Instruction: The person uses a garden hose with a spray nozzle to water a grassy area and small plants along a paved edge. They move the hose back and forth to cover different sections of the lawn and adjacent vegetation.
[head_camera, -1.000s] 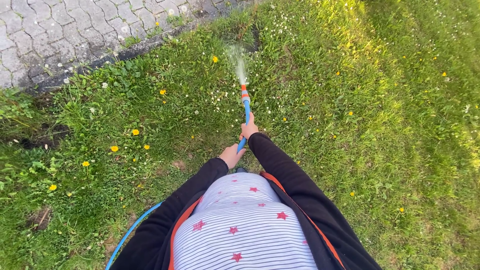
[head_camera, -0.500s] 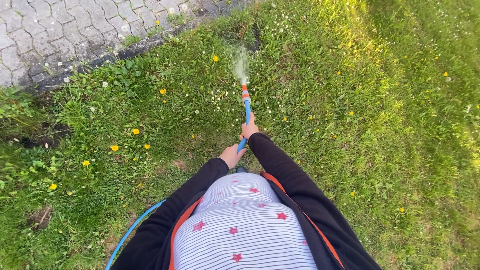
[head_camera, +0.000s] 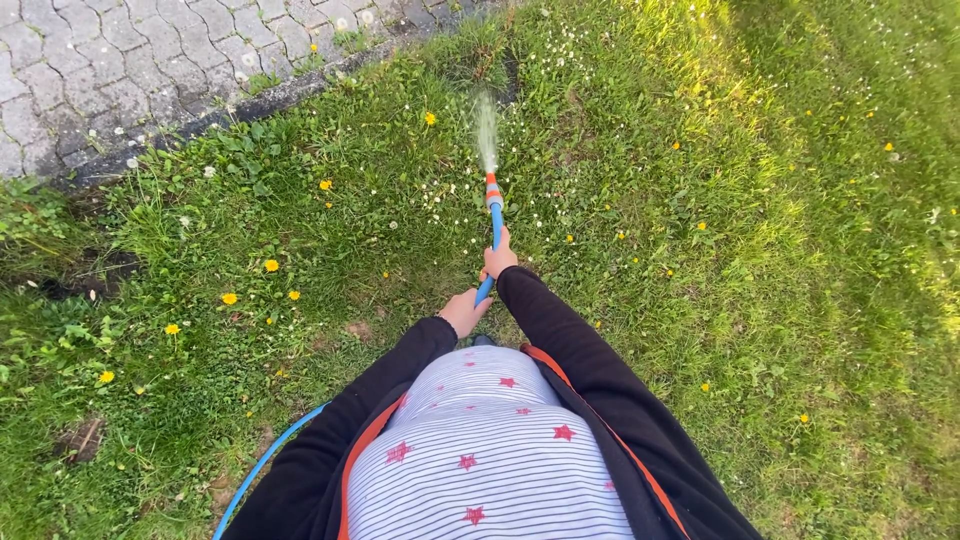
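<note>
over rough green grass (head_camera: 700, 260) dotted with yellow dandelions (head_camera: 270, 266), both hands wrap a thin blue hose (head_camera: 494, 232). the right hand (head_camera: 498, 259) is closed around it ahead, the left hand (head_camera: 465, 312) closed just behind. the hose ends in an orange nozzle (head_camera: 491, 190) throwing a narrow pale spray (head_camera: 486, 130). grey cobbled paving (head_camera: 110, 70) borders the lawn at upper left. black sleeves frame a striped, star-printed shirt (head_camera: 485, 450).

Open lawn (head_camera: 700, 250) all round hose (head_camera: 493, 225); nothing upright nearby; paving (head_camera: 110, 70) well apart, far left.
</note>
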